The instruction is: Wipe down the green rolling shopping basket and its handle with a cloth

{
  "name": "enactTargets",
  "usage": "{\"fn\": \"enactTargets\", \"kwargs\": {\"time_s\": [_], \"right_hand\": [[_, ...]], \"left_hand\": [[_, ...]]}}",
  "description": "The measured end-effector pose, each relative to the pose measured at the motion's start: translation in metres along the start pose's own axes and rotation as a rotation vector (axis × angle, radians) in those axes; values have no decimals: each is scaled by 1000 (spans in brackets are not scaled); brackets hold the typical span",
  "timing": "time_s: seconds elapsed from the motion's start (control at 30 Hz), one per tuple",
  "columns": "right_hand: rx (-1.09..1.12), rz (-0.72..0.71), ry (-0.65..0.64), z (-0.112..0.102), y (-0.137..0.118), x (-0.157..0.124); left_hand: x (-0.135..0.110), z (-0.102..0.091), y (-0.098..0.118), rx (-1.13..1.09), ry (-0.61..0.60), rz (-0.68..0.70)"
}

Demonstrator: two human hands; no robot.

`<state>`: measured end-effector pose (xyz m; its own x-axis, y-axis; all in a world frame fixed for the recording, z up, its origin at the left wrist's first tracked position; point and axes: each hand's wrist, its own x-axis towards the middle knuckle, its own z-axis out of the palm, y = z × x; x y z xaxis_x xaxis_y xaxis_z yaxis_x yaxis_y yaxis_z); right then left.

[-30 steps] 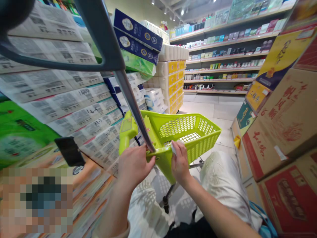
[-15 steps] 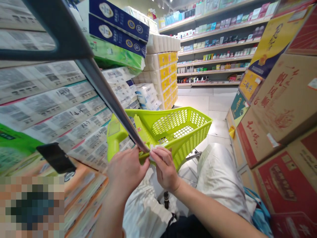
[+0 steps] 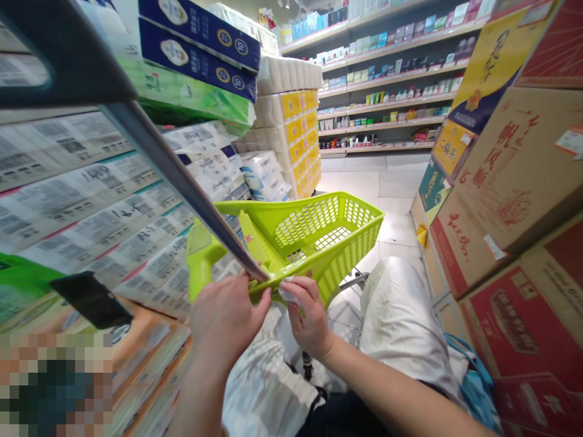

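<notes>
A lime-green shopping cart (image 3: 353, 267) with a perforated basket stands in front of me. Its side rim passes just beyond both hands, where a grey metal bar (image 3: 195, 188) slants down from the upper left and meets it. My left hand (image 3: 228, 318) is closed around the rim beside the bar's lower end; its fingertips are partly hidden. Between the thumb and fingers of my right hand (image 3: 310, 318) is a crumpled white tissue (image 3: 293, 292), held close against the rim, just right of the bar's end.
Stacked tissue packs (image 3: 104, 182) rise at the left, with a black phone-like slab (image 3: 91, 298) near them. Cardboard cartons (image 3: 505, 164) line the right side. Product shelves (image 3: 387, 79) stand at the back, beyond a tiled floor (image 3: 359, 182). A blue bag (image 3: 476, 376) lies lower right.
My right hand has drawn the tissue slightly down and right, away from the bar's end. My left hand keeps its hold on the rim. The whole view has shifted a little.
</notes>
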<state>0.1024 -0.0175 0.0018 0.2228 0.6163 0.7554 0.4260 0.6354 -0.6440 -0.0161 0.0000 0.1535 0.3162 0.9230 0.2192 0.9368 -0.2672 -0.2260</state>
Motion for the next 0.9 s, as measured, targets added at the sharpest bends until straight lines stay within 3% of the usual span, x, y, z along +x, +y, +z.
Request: {"fn": "enactTargets", "kwargs": {"time_s": [0.2, 0.43, 0.7, 0.9], "right_hand": [[-53, 52, -21, -6, 18, -23], [-68, 56, 26, -12, -8, 12], [-27, 245, -39, -5, 8, -21], [4, 133, -16, -8, 3, 3]], "left_hand": [[1, -1, 0, 9, -10, 6], [-2, -6, 6, 8, -14, -27], [-2, -1, 3, -11, 3, 2], [-3, -6, 7, 8, -11, -7]]}}
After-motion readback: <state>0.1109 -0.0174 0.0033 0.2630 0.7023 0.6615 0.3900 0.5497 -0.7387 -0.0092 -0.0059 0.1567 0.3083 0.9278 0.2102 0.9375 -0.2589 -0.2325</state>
